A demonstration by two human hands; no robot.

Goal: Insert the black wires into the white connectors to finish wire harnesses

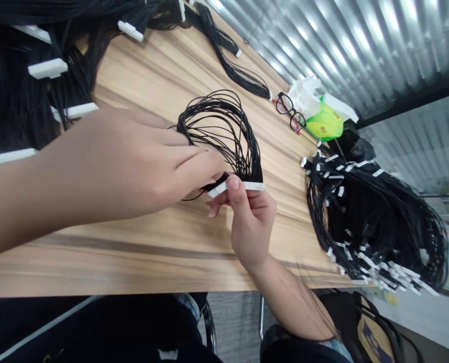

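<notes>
Right-hand grip [253, 227] shut, thumb pinching a white connector strip [243, 185]; left-hand grip [126, 166] closed on its black wire loop [217, 131] right beside that. All over the wood table [171, 252], loose wire bundle [360, 222] to the right, glasses [289, 112] far.

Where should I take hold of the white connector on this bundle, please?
Pinch the white connector at its bare end, top and underside, from the near side: it is a flat strip, black wires leave its far edge, and the right hand covers its middle.
</notes>
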